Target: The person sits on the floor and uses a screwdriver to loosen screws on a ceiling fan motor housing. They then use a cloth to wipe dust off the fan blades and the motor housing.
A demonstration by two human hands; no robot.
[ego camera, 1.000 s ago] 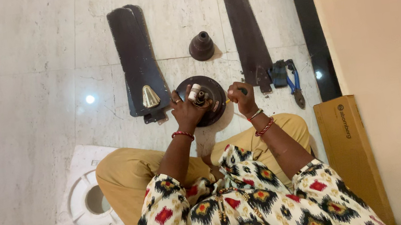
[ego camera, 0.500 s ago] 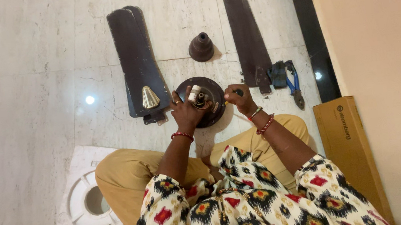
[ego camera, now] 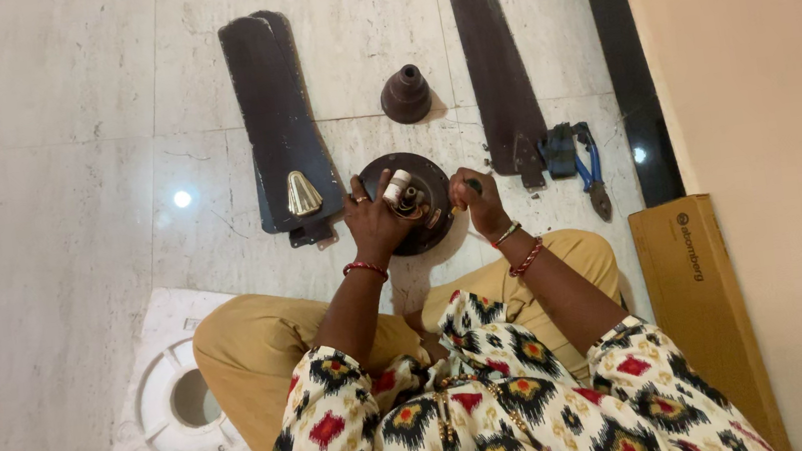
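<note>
A dark round ceiling-fan motor lies on the marble floor in front of my crossed legs. My left hand grips its left rim, beside a white cylindrical part and wires at the hub. My right hand is closed around the dark handle of a small tool, probably a screwdriver, held at the motor's right edge. Its tip is hidden by my fingers.
Dark fan blades lie stacked at the left with a brass cone on them. Another blade lies at the right, a dark canopy cup between. Blue pliers, a cardboard box and white foam packing lie nearby.
My right hand has come in and down from above the motor's right side to its rim. My left hand stays on the motor.
</note>
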